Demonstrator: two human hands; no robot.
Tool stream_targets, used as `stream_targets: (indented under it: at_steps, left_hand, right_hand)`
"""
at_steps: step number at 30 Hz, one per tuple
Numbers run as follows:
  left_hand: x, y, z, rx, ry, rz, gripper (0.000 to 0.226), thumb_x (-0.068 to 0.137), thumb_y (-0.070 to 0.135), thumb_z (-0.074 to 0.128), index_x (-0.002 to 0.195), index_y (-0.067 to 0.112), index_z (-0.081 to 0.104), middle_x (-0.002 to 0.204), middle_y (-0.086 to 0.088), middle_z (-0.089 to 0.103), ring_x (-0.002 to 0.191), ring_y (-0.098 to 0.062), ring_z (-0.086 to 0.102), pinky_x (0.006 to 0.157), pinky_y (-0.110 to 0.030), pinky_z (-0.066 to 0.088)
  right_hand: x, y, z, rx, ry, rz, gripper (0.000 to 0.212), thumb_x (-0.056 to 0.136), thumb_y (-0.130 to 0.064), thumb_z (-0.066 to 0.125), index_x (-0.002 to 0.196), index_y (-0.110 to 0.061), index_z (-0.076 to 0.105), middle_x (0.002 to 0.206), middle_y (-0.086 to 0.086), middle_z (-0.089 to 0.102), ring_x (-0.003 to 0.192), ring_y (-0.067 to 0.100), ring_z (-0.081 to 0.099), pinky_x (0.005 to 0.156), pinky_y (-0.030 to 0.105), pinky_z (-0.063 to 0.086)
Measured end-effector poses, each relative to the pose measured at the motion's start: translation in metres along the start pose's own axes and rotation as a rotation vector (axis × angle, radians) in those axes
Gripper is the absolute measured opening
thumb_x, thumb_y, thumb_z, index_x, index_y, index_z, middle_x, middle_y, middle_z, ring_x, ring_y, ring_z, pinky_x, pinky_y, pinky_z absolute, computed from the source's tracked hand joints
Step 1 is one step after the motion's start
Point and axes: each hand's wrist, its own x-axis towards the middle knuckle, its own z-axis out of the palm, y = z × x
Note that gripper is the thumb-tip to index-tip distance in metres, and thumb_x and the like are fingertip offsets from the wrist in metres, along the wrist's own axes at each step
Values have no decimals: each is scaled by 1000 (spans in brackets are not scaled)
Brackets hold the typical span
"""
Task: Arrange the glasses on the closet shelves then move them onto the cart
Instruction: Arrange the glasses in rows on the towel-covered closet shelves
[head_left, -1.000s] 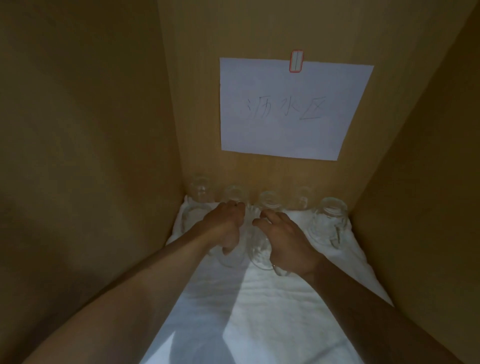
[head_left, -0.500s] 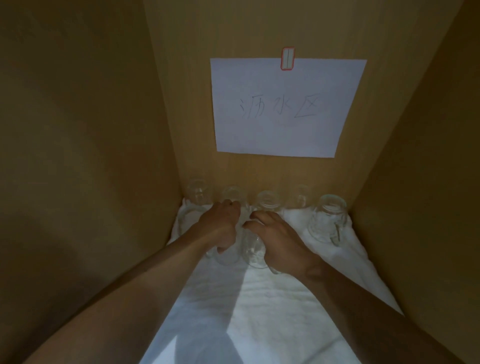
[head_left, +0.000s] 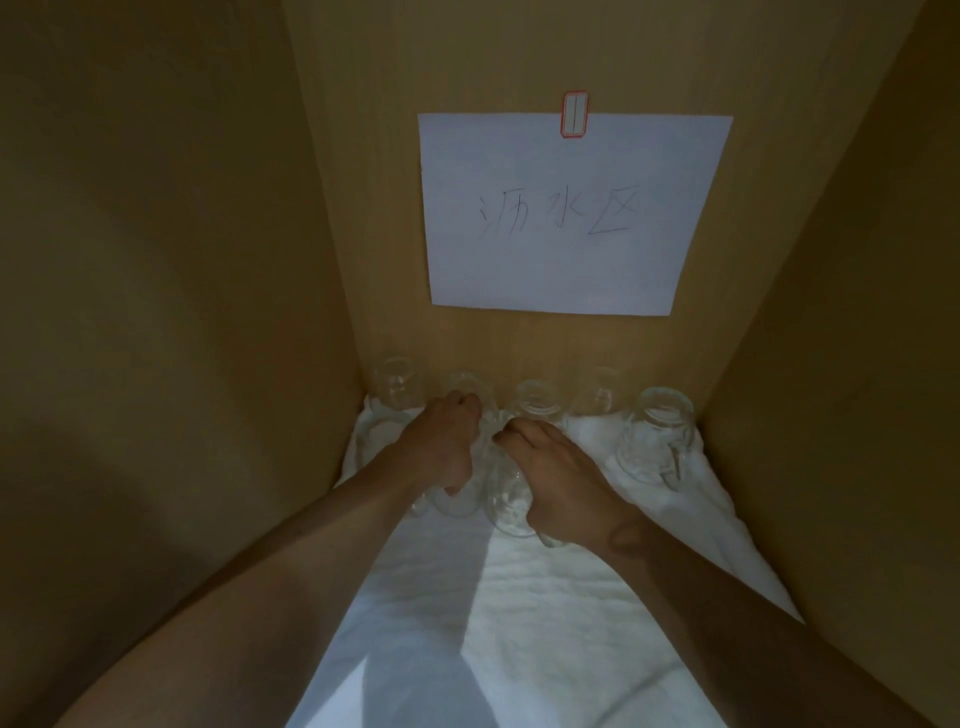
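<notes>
- Hands first: the left hand (head_left: 445, 448) and the right hand (head_left: 558, 483) have hardly shifted over the last second; both stay low near the back of the shelf, side by side and nearly touching.
- Left hand: its fingers curl down over a clear glass (head_left: 457, 501) whose lower part shows under the palm, so it grips that glass from above.
- Right hand: its fingers curl round a second glass (head_left: 511, 506) that stands just beside the first; this one sits a little further back than a second ago.
- Meaning for the task: I judge this is still the arranging step, with the two glasses being nudged into line in front of the back row; no move toward a cart has begun, and no cart is in view.
- Back row: four clear glasses (head_left: 535, 401) stand along the rear wall, and a handled glass jar (head_left: 657, 441) stands apart near the right wall.
- Shelf: a white towel (head_left: 519, 623) covers it, rumpled toward the back, and carries all the glasses.
- Closet: wooden walls close in left, right and behind; a white paper sign (head_left: 571, 213) with handwritten characters hangs on the rear wall under a red-edged label (head_left: 575, 115). Light is dim.
</notes>
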Motion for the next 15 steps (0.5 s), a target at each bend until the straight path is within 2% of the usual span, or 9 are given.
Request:
stream_targets:
  at_steps: [3, 5, 7, 10, 13, 15]
  left_hand:
    - [-3, 0, 3, 23, 66, 4, 91, 59, 1, 90, 136, 13, 42, 133, -8, 39, 125, -27, 41, 91, -39, 51]
    - [-8, 1, 6, 44, 181, 16, 78, 70, -3, 80, 136, 15, 43, 132, -6, 40, 125, -26, 42, 87, -35, 49]
    - [-12, 1, 11, 69, 284, 21, 71, 77, -4, 69, 140, 17, 42, 135, -6, 42, 125, -27, 42, 91, -34, 46]
    - [-21, -1, 20, 154, 351, 32, 85, 78, 2, 68, 152, 21, 31, 146, -5, 36, 133, -27, 35, 107, -35, 36]
    - [-31, -2, 24, 235, 364, -5, 98, 78, 12, 73, 158, 24, 18, 158, -8, 23, 146, -32, 21, 118, -42, 24]
    - [-38, -1, 24, 212, 365, -41, 102, 78, 21, 77, 158, 25, 15, 161, -8, 18, 149, -33, 15, 119, -44, 23]
  right_hand:
    - [0, 0, 3, 10, -1, 10, 89, 52, 10, 70, 137, -11, 53, 136, 2, 49, 127, 23, 47, 103, 30, 44]
    - [1, -3, 2, -8, -10, 20, 92, 53, 10, 71, 141, -11, 49, 140, 2, 47, 130, 25, 45, 107, 34, 43]
    - [0, -7, -1, -28, -48, 47, 98, 60, 7, 74, 150, -13, 39, 152, 4, 38, 142, 29, 34, 117, 40, 34]
    - [-3, -13, -6, 5, -109, 129, 103, 73, -8, 77, 159, -20, 22, 166, 3, 18, 154, 29, 12, 125, 36, 15]
    - [-11, -14, -11, 1, -75, 163, 102, 77, -19, 77, 160, -24, 17, 168, 4, 13, 154, 27, 11, 126, 36, 14]
    - [-19, -16, -16, -9, -63, 179, 100, 80, -23, 76, 160, -26, 16, 168, 4, 11, 154, 29, 11, 125, 39, 17]
